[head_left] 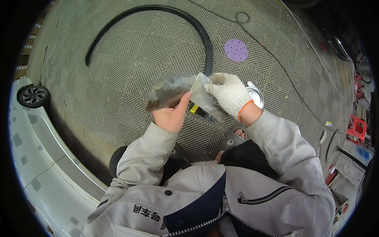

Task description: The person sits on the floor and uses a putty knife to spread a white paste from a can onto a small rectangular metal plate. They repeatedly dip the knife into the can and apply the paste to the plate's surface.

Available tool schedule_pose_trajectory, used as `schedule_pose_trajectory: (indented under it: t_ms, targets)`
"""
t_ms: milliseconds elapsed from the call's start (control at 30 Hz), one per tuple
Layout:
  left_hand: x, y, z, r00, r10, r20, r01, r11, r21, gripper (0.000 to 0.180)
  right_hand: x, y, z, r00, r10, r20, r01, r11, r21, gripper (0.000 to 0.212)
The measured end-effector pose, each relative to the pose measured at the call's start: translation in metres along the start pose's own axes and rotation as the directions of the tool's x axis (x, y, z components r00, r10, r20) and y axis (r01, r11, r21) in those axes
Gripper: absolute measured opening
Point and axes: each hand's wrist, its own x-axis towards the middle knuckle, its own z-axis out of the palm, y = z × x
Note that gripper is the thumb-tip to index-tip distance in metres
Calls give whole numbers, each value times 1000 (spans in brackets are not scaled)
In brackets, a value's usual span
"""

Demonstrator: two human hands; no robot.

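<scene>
My left hand (pixel 172 113), bare, grips a thin flat plate (pixel 167 91) smeared grey and brown, the thumb pressed along its side. In a white knit glove with an orange cuff, my right hand (pixel 229 93) pinches a flat grey scraper (pixel 205 96) with a pale edge. The scraper leans across the plate's right end, close to my left thumb; whether the two touch I cannot tell. Beneath them, a small yellow object (pixel 194 108) shows only in part. Behind the glove stands a round silver tin (pixel 256 96), partly hidden.
A black curved trim strip (pixel 158 8) arcs over the ribbed floor ahead. Right of it lie a purple perforated sanding disc (pixel 236 50) and a dark cable (pixel 276 59). A white car panel (pixel 51 162) borders the left; a red stool (pixel 357 129) stands far right.
</scene>
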Motion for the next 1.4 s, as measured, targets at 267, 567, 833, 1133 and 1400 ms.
schedule_pose_trajectory:
  t_ms: [267, 567, 833, 1133, 1400]
  targets:
    - [-3, 9, -1, 999, -27, 24, 26, 999, 38, 22, -9, -6, -2, 981, -189, -34, 183, 976, -120, 40]
    - [-8, 13, -5, 998, -21, 62, 15, 996, 93, 21, -16, -14, -4, 958, -287, 5, 280, 932, -230, 31]
    - [-11, 0, -14, 992, -25, 126, 5, 988, 156, 17, -19, -17, 1, 917, -397, 46, 376, 818, -435, 23]
    - [-2, 7, -24, 952, -114, 283, 18, 947, 321, 16, -23, -21, 3, 829, -518, 210, 514, 559, -650, 19]
    - [8, 10, -16, 992, -66, 109, 70, 997, -30, 22, -15, -27, -11, 960, -272, -60, 221, 874, -434, 33]
